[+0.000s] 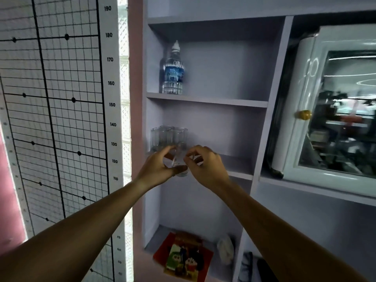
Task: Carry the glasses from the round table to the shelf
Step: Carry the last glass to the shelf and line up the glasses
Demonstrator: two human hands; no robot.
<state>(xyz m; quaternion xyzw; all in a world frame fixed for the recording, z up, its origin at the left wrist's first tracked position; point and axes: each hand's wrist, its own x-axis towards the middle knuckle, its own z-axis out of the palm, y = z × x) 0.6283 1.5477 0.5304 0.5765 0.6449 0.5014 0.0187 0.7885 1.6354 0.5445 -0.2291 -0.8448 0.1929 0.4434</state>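
A clear drinking glass (180, 157) is held upright in front of the middle shelf (238, 171) of a pale lilac shelf unit. My left hand (160, 165) curls round its left side and base. My right hand (205, 161) pinches its right side with curled fingers. Behind the held glass, several clear glasses (165, 137) stand grouped at the left end of that same shelf. The round table is out of view.
A water bottle (173, 70) stands on the shelf above. A colourful book (183, 255) and a white crumpled item (224, 249) lie on the lower shelf. A cabinet door with a gold knob (303, 115) hangs open to the right. A height chart (61, 98) covers the left wall.
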